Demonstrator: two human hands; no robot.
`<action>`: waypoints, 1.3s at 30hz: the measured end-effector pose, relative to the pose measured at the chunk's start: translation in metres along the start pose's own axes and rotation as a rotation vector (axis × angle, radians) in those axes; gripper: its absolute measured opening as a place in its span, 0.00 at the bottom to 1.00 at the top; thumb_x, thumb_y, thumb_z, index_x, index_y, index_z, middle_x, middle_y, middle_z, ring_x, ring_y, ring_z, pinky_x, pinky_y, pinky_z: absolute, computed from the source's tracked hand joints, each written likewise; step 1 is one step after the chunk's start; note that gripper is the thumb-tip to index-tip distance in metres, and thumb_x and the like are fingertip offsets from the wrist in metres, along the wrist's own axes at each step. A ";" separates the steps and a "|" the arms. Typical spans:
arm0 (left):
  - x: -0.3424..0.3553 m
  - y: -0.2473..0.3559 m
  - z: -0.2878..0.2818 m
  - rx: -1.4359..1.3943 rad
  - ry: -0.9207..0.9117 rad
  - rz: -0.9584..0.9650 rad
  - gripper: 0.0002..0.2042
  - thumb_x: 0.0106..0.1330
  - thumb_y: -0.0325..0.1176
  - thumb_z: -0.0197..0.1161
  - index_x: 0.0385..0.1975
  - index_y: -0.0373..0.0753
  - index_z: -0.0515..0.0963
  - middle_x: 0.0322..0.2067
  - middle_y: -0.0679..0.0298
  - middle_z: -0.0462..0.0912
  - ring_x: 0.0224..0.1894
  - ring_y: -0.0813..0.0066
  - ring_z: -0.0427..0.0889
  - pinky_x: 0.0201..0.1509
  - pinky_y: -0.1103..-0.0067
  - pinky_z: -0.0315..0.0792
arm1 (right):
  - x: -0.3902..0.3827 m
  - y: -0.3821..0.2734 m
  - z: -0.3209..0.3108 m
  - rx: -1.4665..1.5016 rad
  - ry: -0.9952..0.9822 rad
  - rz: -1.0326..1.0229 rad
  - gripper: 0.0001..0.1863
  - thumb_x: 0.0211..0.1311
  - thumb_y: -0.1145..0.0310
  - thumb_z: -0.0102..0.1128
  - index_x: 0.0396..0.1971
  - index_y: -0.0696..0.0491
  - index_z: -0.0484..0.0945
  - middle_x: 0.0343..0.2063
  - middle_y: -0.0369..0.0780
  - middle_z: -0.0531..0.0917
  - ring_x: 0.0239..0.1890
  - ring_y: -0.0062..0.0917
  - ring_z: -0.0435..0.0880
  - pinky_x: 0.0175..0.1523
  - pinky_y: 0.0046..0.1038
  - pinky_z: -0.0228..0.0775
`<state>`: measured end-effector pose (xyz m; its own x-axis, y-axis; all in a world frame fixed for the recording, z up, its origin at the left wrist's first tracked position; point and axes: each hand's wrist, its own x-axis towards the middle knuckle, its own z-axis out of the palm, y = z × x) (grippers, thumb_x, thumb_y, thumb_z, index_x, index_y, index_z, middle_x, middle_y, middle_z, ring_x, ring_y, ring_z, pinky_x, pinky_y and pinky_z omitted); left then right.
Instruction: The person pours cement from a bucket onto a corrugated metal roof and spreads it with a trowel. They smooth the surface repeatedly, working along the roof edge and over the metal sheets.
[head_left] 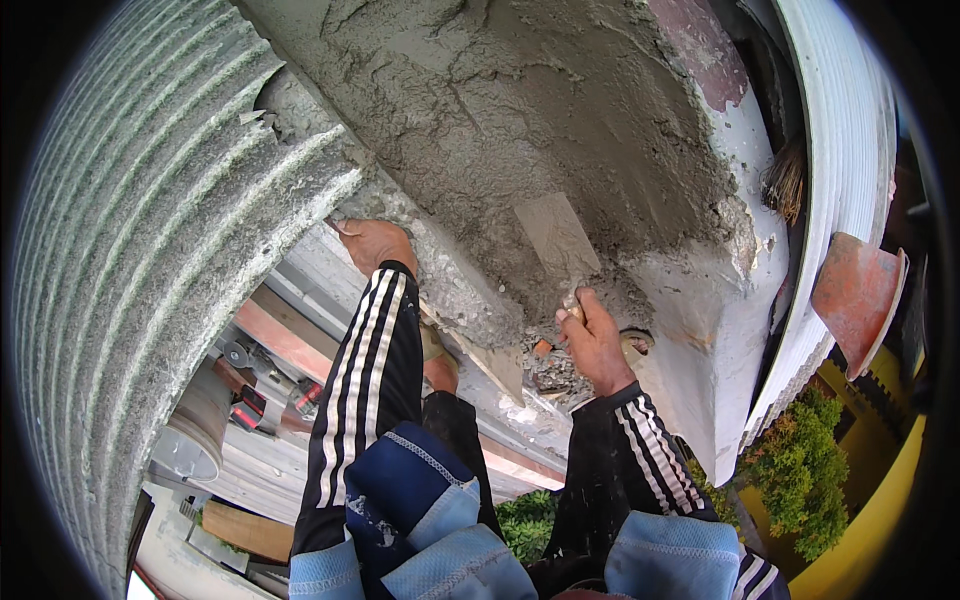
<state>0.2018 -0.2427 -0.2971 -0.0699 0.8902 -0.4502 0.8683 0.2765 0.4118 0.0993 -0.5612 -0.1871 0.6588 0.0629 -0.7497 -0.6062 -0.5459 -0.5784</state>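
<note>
My right hand (598, 342) is closed round the handle of a trowel (557, 235). The flat, mortar-smeared blade lies against wet grey mortar (500, 120) in a broad concrete trough. At the trough's left ledge (440, 255), my left hand (378, 245) is curled beside the torn end of a corrugated sheet (200, 200). Its fingertips are mostly hidden, and whatever they grip does not show clearly. Rubble (555, 375) and a small orange fragment (542, 348) lie just left of my right wrist.
A bucket (190, 440) and red-and-black power tools (250, 408) sit lower left. To the right are a pale concrete edge (690, 330), a brush (785, 182), white corrugated sheeting (840, 120) and a reddish curved piece (855, 300). Shrubs (800, 460) show far below.
</note>
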 end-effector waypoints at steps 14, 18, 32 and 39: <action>-0.008 0.014 -0.017 -0.063 -0.019 -0.017 0.30 0.85 0.57 0.36 0.83 0.60 0.61 0.64 0.48 0.85 0.60 0.38 0.86 0.65 0.54 0.78 | 0.276 -0.390 0.137 -0.721 -0.313 -0.531 0.14 0.69 0.73 0.53 0.34 0.66 0.87 0.28 0.54 0.88 0.27 0.42 0.91 0.35 0.45 0.85; -0.006 0.009 -0.011 -0.090 -0.012 -0.037 0.29 0.85 0.55 0.39 0.81 0.55 0.65 0.65 0.49 0.84 0.59 0.41 0.87 0.63 0.56 0.78 | 0.245 -0.353 0.112 -1.136 -0.353 -0.554 0.15 0.67 0.74 0.52 0.37 0.67 0.88 0.28 0.55 0.90 0.30 0.43 0.94 0.36 0.42 0.85; -0.005 0.006 -0.005 -0.022 0.008 -0.036 0.32 0.85 0.58 0.34 0.80 0.51 0.67 0.64 0.47 0.85 0.62 0.38 0.85 0.65 0.55 0.78 | 0.048 -0.137 0.027 -0.872 -0.171 -0.213 0.28 0.82 0.63 0.53 0.74 0.61 0.67 0.46 0.63 0.85 0.47 0.61 0.88 0.53 0.56 0.81; 0.001 0.002 0.001 0.101 0.029 -0.047 0.32 0.86 0.56 0.35 0.75 0.45 0.74 0.64 0.45 0.84 0.63 0.37 0.84 0.69 0.53 0.74 | 0.189 -0.301 0.111 -0.747 -0.074 -0.501 0.18 0.70 0.70 0.56 0.52 0.63 0.87 0.45 0.62 0.89 0.50 0.53 0.92 0.57 0.48 0.85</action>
<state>0.2038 -0.2418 -0.2975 -0.1245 0.8875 -0.4437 0.9086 0.2816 0.3083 0.3572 -0.2924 -0.1904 0.7215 0.4789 -0.5001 0.2086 -0.8391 -0.5025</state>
